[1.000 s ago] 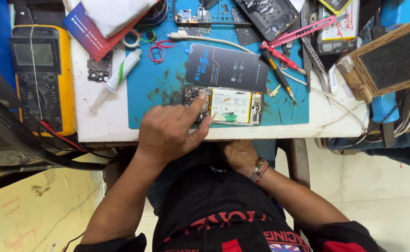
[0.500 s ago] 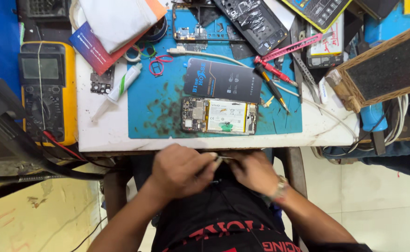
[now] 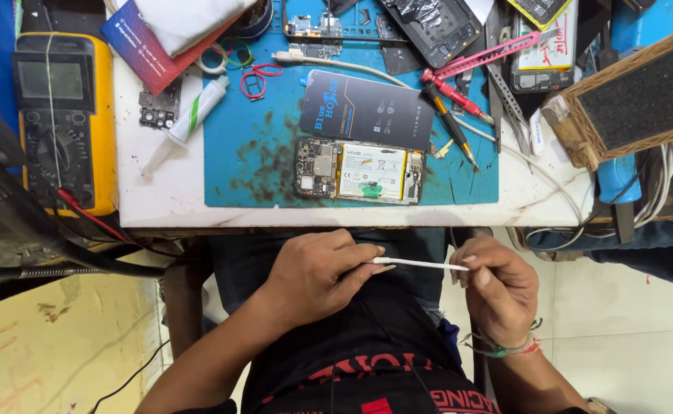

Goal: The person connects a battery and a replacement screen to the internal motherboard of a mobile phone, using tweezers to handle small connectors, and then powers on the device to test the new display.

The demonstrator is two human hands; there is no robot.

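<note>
Both hands work below the surface edge, over the lap. Left hand (image 3: 317, 272) pinches one end of a thin white strip (image 3: 421, 264) between thumb and fingertips; right hand (image 3: 497, 287) pinches the other end, so the strip runs taut and nearly level between them. Both grips narrow, closed on the strip. What the strip is, adhesive or a flex, cannot be told at this size.

On the blue mat (image 3: 260, 165) lies an opened phone (image 3: 359, 171), board and battery exposed, with a dark back cover (image 3: 367, 111) just above it. Red screwdriver (image 3: 451, 92) and yellow multimeter (image 3: 64, 115) sit well apart from the hands.

To do this well, I judge: keep tension even, hold by the very ends, avoid twisting or touching the middle.
</note>
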